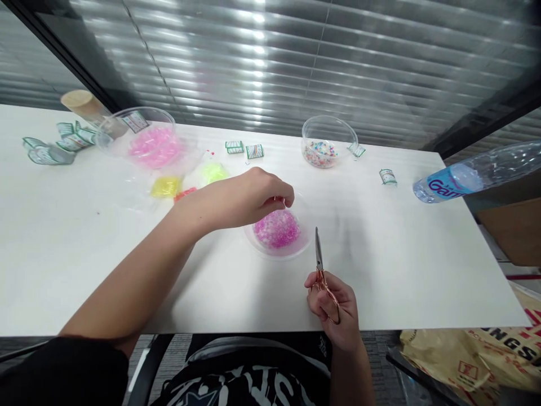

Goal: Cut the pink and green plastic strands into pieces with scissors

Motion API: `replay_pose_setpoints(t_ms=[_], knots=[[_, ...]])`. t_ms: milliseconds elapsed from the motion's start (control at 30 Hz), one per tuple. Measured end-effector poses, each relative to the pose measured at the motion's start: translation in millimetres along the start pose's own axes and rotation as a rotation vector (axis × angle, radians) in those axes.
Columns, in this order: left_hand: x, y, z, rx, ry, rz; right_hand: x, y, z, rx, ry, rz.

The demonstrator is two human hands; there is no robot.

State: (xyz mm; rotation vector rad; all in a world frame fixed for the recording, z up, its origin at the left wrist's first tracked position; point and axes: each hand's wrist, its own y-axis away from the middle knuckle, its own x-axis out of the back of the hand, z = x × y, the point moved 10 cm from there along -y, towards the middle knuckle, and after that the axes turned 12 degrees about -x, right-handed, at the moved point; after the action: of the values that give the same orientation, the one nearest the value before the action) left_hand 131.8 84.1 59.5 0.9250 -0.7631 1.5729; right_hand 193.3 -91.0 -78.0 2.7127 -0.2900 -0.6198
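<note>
Over a clear dish (274,256) of pink beads (276,231), the left hand (270,194) is hanging with thumb and fingers drawn together; whether they are pinching anything, I cannot tell. The beads are lying heaped in the dish. Near it, the right hand (340,310) is clasping scissors (319,260) by the handles. Farther back, a tub (311,135) is standing.

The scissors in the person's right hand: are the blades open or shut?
Shut. The two blades of the scissors lie together, forming one narrow point, and the right hand holds the handles.
</note>
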Motion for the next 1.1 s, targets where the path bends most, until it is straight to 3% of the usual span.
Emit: replay_pose_setpoints(t_ms=[500,800,1100], knots=[[-9.0,-2.2,-0.8,-0.089,0.218,-0.029,-2.5,0.8,-1.1,0.025,0.057,-0.011],[-19.3,-4.9,9.8,-0.175,0.402,-0.127,-8.2,0.1,-5.7,0.009,0.187,-0.026],[-24.3,-7.4,20.9,-0.242,0.493,-0.134,-10.8,-1.2,-11.6,0.041,0.200,-0.011]])
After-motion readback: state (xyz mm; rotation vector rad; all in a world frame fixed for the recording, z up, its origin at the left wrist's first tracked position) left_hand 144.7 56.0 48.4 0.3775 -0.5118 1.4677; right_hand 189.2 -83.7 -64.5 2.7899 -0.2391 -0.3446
